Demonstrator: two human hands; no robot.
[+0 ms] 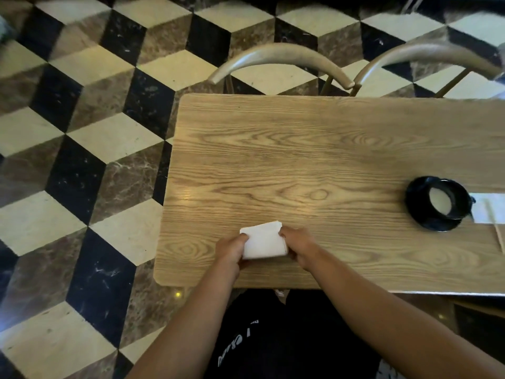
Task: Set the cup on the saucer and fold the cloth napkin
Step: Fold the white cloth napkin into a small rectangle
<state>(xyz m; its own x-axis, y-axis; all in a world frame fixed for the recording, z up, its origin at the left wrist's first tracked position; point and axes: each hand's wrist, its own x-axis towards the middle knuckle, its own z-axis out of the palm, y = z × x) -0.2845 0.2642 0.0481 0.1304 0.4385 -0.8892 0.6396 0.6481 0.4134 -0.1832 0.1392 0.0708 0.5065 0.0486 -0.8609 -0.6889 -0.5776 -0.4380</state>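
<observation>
Fingers [243, 237] of the left hand [232, 248] pinch one side of the napkin [263, 242], and the right hand [296, 246] pinches the other side. The napkin is a small white block near the front edge of the table [300, 149]. The cup [440, 199] sits on the saucer [437, 224], well apart to the right — that part looks done. To fold well, I think both hands should line up the edges, keep the corners even, then press the crease flat — slowly, so the layers do not slip.
</observation>
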